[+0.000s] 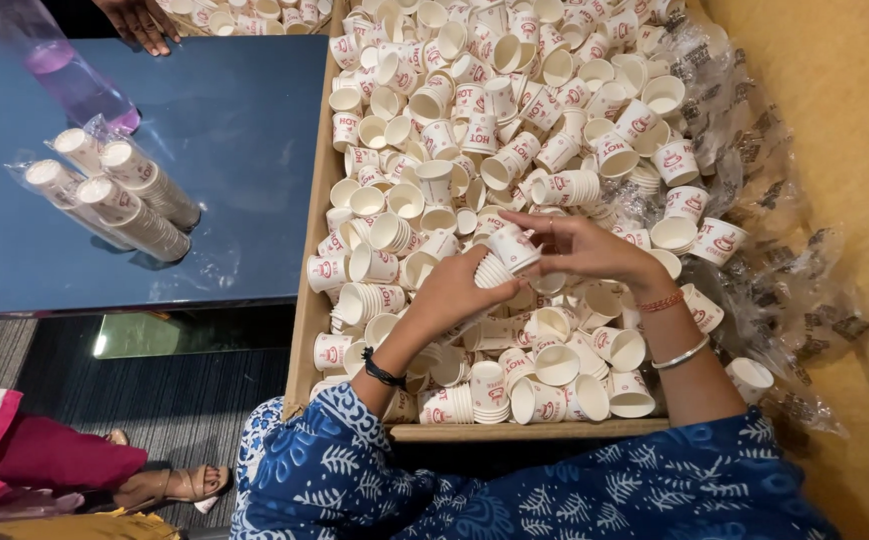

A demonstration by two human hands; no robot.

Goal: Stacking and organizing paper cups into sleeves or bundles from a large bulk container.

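A large cardboard box (307, 300) is full of several small white paper cups with red print. My left hand (452, 290) grips a short nested stack of cups (505, 258) from below. My right hand (580, 248) closes on the top of that same stack, fingers on the uppermost cup. Both hands hover over the middle of the box. Loose cups and short stacks lie all around and under the hands. I wear blue patterned sleeves, a black band on the left wrist, and bangles on the right.
A glossy blue table (235, 130) lies left of the box with two plastic-wrapped cup stacks (115, 190) and a clear bottle (60, 65). Another person's hand (140, 20) rests at the table's far edge. Crumpled clear wrappers (785, 270) pile at the box's right. Sandalled feet (170, 485) show at lower left.
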